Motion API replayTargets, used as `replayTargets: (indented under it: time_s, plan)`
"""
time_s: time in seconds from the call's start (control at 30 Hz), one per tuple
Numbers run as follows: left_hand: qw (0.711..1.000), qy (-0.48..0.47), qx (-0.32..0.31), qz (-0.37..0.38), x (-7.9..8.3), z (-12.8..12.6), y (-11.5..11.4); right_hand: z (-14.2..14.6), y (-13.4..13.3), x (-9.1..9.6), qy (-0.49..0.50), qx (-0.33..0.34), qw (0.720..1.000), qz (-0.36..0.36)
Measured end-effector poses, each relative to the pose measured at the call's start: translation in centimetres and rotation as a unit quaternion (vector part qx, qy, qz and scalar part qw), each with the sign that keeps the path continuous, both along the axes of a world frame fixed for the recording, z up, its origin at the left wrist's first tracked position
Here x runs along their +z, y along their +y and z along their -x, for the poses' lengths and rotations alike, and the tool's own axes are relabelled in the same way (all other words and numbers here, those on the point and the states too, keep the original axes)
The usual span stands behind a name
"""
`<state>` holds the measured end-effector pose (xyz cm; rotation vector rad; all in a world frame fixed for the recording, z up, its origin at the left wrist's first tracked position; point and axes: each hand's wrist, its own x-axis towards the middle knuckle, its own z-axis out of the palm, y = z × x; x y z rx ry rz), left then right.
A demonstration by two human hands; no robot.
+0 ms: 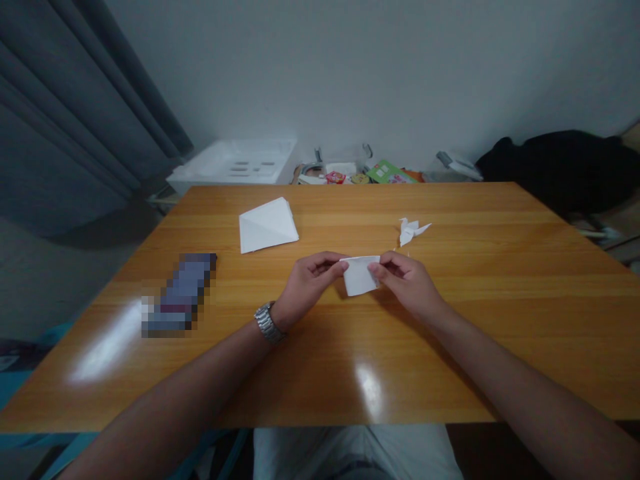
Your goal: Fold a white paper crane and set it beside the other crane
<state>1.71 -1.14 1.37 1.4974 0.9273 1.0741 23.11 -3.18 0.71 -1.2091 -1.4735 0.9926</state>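
Note:
Between my two hands is a small folded piece of white paper (360,277), roughly square, raised a little over the table. My left hand (316,277) pinches its upper left corner between thumb and fingers. On the other side, my right hand (404,277) grips the upper right edge, thumb on the near face. Just beyond the right hand stands a white paper crane (410,231). Farther left lies a stack of white paper sheets (269,227), its top sheet creased. The fingertips behind the folded paper are hidden.
A pixelated, phone-like dark object (183,290) lies on the wooden table (475,267) at the left. Behind the far edge are a white foam tray (235,160), a green packet (390,172) among other small items, and a black bundle (560,170).

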Motion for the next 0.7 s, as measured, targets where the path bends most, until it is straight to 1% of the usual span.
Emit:
replayTargets:
  time_s: [0.13,0.47,0.57,0.7]
  plan:
    - [1.0,0.017,0.014,-0.012,0.12,0.17,0.06,0.06,0.01,0.09,0.001,-0.003,1.0,-0.001]
    - [1.0,0.009,0.011,0.016,0.02,0.34,0.44,0.12,0.22,-0.03,0.015,0.016,1.0,0.007]
    - [1.0,0.01,0.017,0.012,-0.16,0.42,0.57,0.13,0.28,-0.28,0.014,0.028,0.999,0.012]
    - [0.999,0.031,0.043,-0.008,-0.23,0.46,0.57,0.21,0.24,-0.72,0.002,0.057,0.998,0.016]
